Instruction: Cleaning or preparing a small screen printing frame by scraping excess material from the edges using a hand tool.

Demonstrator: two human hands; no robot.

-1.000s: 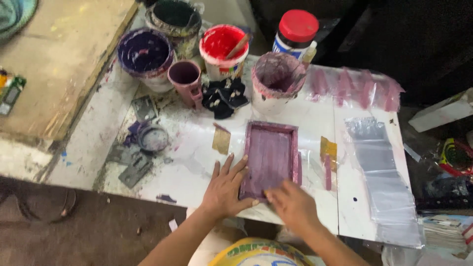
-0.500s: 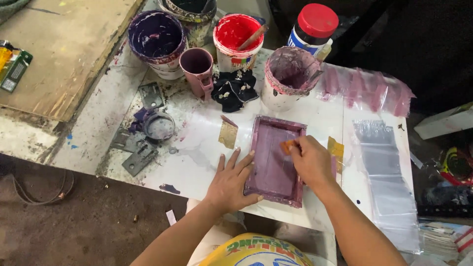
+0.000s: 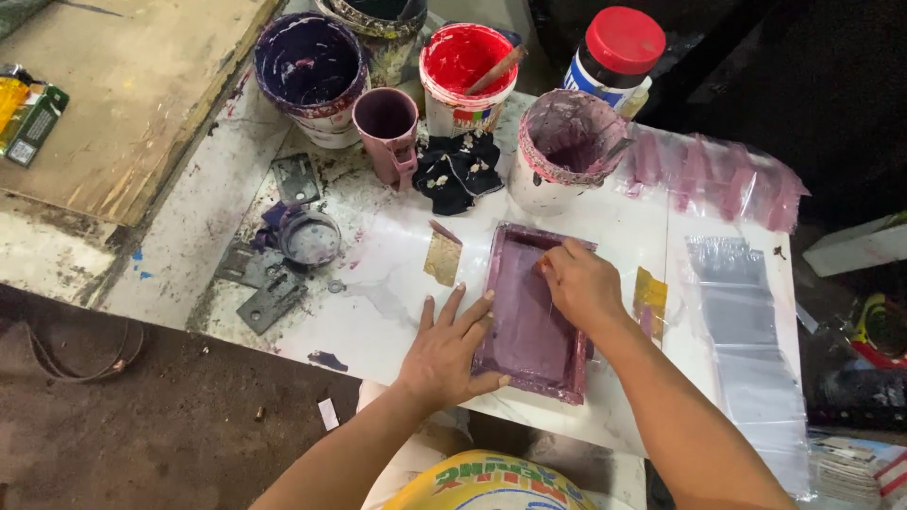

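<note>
One purple printing frame [image 3: 531, 312] lies flat on the white table [image 3: 378, 283]. The left hand [image 3: 446, 349] is spread wide and presses on the frame's near left edge. The right hand [image 3: 578, 283] is curled over the frame's far end; what it pinches is hidden. Beyond the hands stand four paint tubs, one purple mug [image 3: 387, 127] and one red-lidded jar [image 3: 614, 52].

Purple-stained rectangular screen frame [image 3: 532, 312] flat on white table, near edge, slightly tilted. Left hand [image 3: 447, 348] presses its left rail; right hand [image 3: 578, 283] rests inside far end.
</note>
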